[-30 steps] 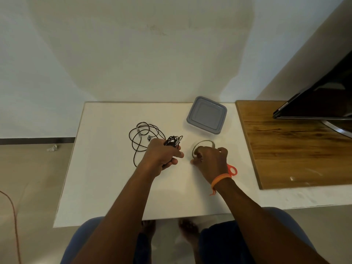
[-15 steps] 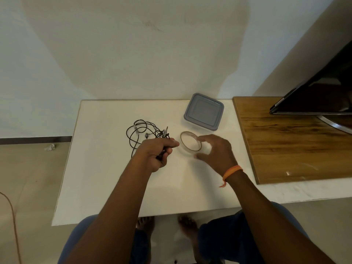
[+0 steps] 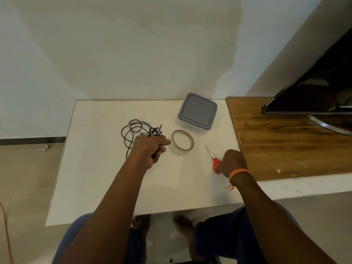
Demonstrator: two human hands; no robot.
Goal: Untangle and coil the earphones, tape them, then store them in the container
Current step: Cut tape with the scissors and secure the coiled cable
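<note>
head view: left hand point(image 3: 150, 149) grips tangled earphones point(image 3: 137, 132) on white table point(image 3: 95, 168); right hand point(image 3: 231, 162) grasps, seemingly, red scissors point(image 3: 214, 159). tape point(image 3: 182, 141) print unreadable; lidded container point(image 3: 198, 111) behind it, monitor point(image 3: 314, 92) right.

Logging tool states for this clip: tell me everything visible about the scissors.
The scissors are small, with thin silvery blades closed to a point and orange-red handles that look plastic. They lie flat on the white table, tip pointing away toward the tape roll without touching it. The right hand covers the handles, fingers curled over them; the grip itself is hidden.
</note>
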